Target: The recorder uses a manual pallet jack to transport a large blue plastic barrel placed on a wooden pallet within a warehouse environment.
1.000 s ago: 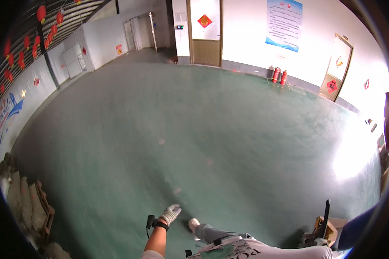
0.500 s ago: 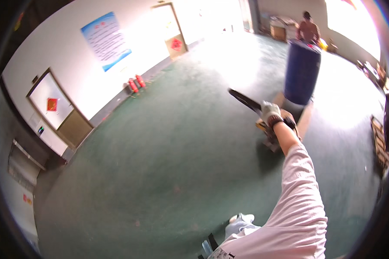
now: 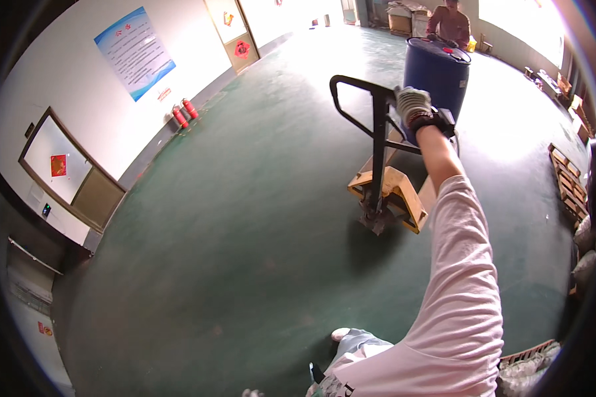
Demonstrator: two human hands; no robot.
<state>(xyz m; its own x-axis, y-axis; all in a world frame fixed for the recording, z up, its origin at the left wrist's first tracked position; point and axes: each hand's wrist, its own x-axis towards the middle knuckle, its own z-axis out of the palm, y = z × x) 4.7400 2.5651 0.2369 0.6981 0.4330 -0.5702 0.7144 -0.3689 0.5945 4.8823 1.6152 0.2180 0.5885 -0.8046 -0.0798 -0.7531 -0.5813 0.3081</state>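
My right hand, in a pale striped glove, is closed around the right side of the black loop handle of a yellow pallet truck. Its black shaft rises from the wheels to the handle. Past my hand stands a blue drum with a red cap on top, above the truck's far end; its base is partly hidden by my hand and the truck. A dark device sits on my right wrist. At the lower edge shows a greyish scrap, perhaps my left hand; its fingers cannot be made out.
Behind the drum is a co-worker, gloved hands at its top. Red fire extinguishers stand along the left wall, near a door. Wooden pallets lie at the right, with wrapped bundles nearer me.
The view has shifted, and the drum, truck and co-worker appear farther left and higher. The handle and yellow truck body now show more fully. My right hand keeps its grip.
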